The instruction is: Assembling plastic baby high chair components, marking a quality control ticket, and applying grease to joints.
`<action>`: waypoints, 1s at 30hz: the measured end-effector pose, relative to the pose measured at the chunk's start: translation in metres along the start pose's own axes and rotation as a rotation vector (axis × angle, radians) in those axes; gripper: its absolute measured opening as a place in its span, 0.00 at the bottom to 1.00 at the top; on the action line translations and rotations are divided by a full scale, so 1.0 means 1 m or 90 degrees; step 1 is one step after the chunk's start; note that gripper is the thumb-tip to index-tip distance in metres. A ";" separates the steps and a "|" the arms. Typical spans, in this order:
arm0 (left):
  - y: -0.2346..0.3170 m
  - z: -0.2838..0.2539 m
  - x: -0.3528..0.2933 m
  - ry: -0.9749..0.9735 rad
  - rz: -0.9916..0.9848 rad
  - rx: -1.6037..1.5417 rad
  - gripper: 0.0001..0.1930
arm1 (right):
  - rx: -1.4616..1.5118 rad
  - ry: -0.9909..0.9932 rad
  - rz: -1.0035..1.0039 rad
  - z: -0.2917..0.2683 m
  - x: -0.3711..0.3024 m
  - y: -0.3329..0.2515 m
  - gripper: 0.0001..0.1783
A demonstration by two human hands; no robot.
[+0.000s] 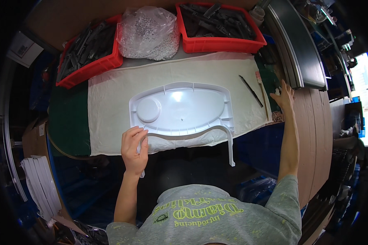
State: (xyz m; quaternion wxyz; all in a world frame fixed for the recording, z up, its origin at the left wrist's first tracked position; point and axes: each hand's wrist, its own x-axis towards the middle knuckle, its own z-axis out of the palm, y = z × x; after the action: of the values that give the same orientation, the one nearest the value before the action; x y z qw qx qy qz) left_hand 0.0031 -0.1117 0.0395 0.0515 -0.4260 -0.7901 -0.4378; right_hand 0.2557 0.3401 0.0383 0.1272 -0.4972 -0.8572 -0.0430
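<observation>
A white moulded plastic panel [192, 107] lies on the pale cloth [106, 110] in front of me. It has a ribbed raised rim, a round recess at its left end and two legs pointing toward me. My left hand [135, 149] is closed around the left leg, hiding most of it. Far out to the right, my right hand [285, 98] reaches past the table's edge with its fingers apart. Small white bits [277, 90] lie by its fingertips, too small to name.
Two red bins [229, 44] of dark grey plastic parts stand at the back, a clear bag [149, 34] of small white pieces between them. A black pen [250, 90] and a thin stick [264, 96] lie right on the cloth. A conveyor [300, 45] runs at the far right, beside cardboard [310, 134].
</observation>
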 end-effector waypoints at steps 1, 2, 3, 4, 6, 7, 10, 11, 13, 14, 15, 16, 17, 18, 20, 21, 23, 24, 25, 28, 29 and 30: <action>0.006 0.007 -0.002 -0.034 0.002 -0.017 0.12 | -0.038 -0.140 0.052 0.000 0.009 0.018 0.44; 0.009 0.014 -0.001 -0.032 0.000 -0.018 0.12 | -0.075 -0.282 0.102 0.003 0.017 0.034 0.50; 0.012 0.020 -0.004 -0.044 -0.010 -0.036 0.12 | -0.077 -0.285 0.095 0.006 0.020 0.049 0.50; 0.015 0.026 -0.007 -0.056 -0.021 -0.052 0.13 | -0.027 -0.298 0.084 0.011 0.020 0.062 0.50; 0.018 0.038 -0.008 -0.066 -0.008 -0.039 0.13 | 0.045 -0.295 0.035 0.016 0.017 0.074 0.46; 0.018 0.044 -0.007 -0.078 0.015 -0.032 0.13 | 0.046 -0.304 0.023 0.018 0.017 0.076 0.46; 0.021 0.058 -0.007 -0.085 0.032 -0.015 0.13 | -0.094 -0.150 -0.026 0.002 -0.003 0.030 0.31; 0.022 0.063 -0.006 -0.095 0.053 -0.005 0.13 | -0.094 -0.155 -0.033 0.006 -0.010 0.024 0.31; 0.019 0.072 -0.007 -0.092 0.046 -0.016 0.14 | 0.211 0.070 -0.091 0.014 -0.020 0.014 0.27; 0.016 0.075 -0.011 -0.078 0.055 -0.014 0.13 | 0.291 0.096 -0.126 0.003 -0.031 -0.020 0.25; 0.015 0.076 -0.013 -0.064 0.067 -0.017 0.13 | 0.373 0.042 -0.161 -0.009 -0.041 -0.049 0.26; 0.010 0.081 -0.014 -0.057 0.053 -0.029 0.12 | 0.448 -0.019 -0.189 -0.014 -0.050 -0.075 0.27; 0.008 0.080 -0.017 -0.060 0.048 -0.029 0.12 | 0.432 -0.079 -0.270 -0.025 -0.059 -0.103 0.29; 0.008 0.080 -0.017 -0.054 0.054 -0.024 0.12 | 0.411 -0.135 -0.350 -0.034 -0.066 -0.124 0.30; 0.008 0.081 -0.017 -0.046 0.058 -0.021 0.12 | 0.344 -0.235 -0.503 -0.029 -0.073 -0.147 0.34; 0.007 0.081 -0.018 -0.046 0.058 -0.024 0.12 | 0.343 -0.237 -0.507 -0.033 -0.076 -0.162 0.34; 0.007 0.081 -0.019 -0.041 0.053 -0.024 0.12 | 0.091 -0.252 -0.652 -0.046 -0.078 -0.186 0.39; 0.007 0.081 -0.019 -0.041 0.053 -0.025 0.12 | 0.090 -0.253 -0.659 -0.045 -0.077 -0.190 0.39; 0.007 0.082 -0.020 -0.041 0.052 -0.025 0.12 | 0.064 -0.226 -0.699 -0.044 -0.076 -0.194 0.41; 0.006 0.082 -0.021 -0.035 0.047 -0.038 0.12 | 0.029 -0.214 -0.738 -0.043 -0.074 -0.202 0.45; 0.006 0.082 -0.022 -0.033 0.044 -0.038 0.12 | 0.023 -0.228 -0.735 -0.042 -0.073 -0.203 0.46; 0.006 0.082 -0.022 -0.033 0.043 -0.041 0.13 | 0.021 -0.230 -0.737 -0.041 -0.072 -0.204 0.46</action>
State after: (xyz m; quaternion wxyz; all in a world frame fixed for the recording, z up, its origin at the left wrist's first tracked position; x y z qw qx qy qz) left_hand 0.0448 -0.0636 -0.0169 0.0321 -0.4650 -0.7619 -0.4497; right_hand 0.1213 0.1687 0.0699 -0.0568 0.0528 -0.9970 -0.0064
